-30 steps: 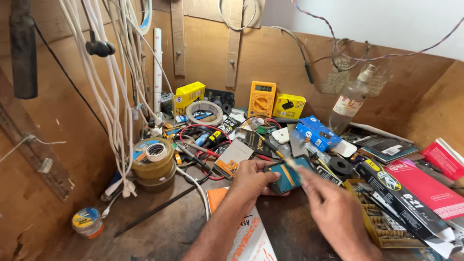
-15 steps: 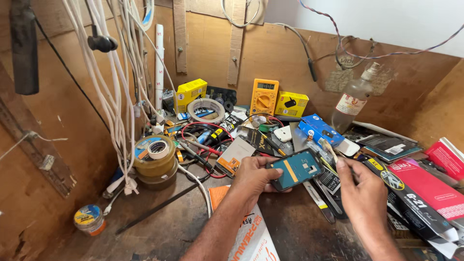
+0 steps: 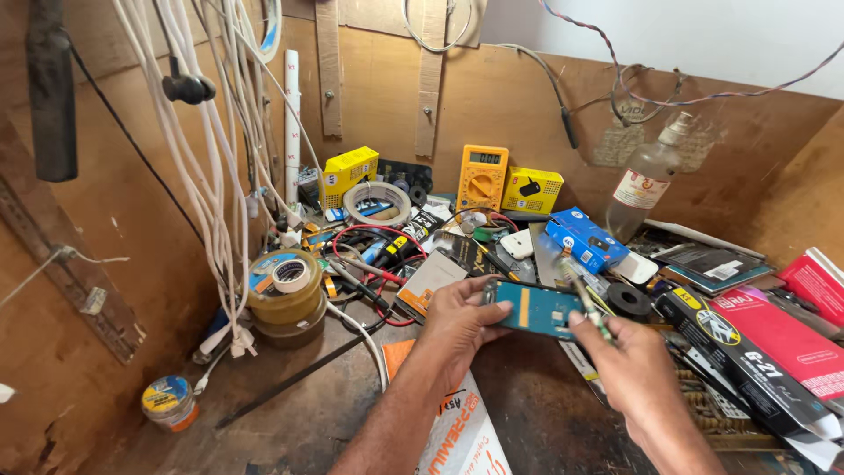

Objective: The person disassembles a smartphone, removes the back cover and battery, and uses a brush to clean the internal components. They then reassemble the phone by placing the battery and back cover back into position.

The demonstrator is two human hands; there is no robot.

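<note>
My left hand (image 3: 457, 324) grips the left end of a teal circuit board (image 3: 538, 310) with a yellow stripe, held flat just above the cluttered workbench. My right hand (image 3: 626, 362) sits at the board's right end, pinching a thin greenish tool (image 3: 587, 295) that slants up and away over the board's corner. Both forearms come in from the bottom edge. Under my left forearm lies an orange and white box (image 3: 466, 431).
Stacked tape rolls (image 3: 283, 288) stand at left, a small tin (image 3: 169, 401) near the front left. A yellow multimeter (image 3: 482, 178), yellow boxes (image 3: 350, 172), a blue box (image 3: 585, 237), a clear bottle (image 3: 649, 178) and red and black cartons (image 3: 756, 350) crowd the bench. White cables (image 3: 220, 158) hang at left.
My right hand drew back to the right off the board, then came back to its right end holding the thin tool. The left hand kept hold and the board shifted slightly right.
</note>
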